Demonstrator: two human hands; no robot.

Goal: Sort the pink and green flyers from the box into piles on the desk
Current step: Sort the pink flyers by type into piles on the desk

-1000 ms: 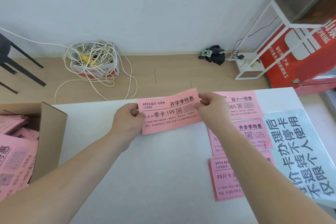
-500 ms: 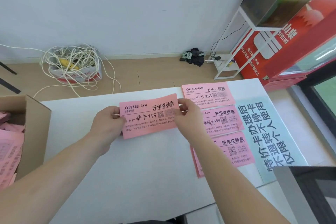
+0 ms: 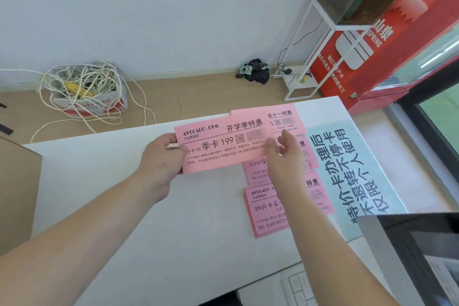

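Head view. One thin, rectangular pink flyer (image 3: 223,148), matte paper printed in black, is held over the smooth white tabletop (image 3: 173,231); its right end overlaps the piles. Three stacks of pink paper lie in a column at the right: far pile (image 3: 285,117), middle pile (image 3: 255,172), near pile (image 3: 263,216). One glossy pale green sheet (image 3: 352,176) lies just beside them. One brown cardboard box (image 3: 17,194) stands at the left edge.

Left hand (image 3: 161,160): forearm extended, grip pinching the flyer's left end, thumb on top. Right hand (image 3: 285,159): at the flyer's right end, fingers loosely curved. Whether its grip has the paper cannot be told.
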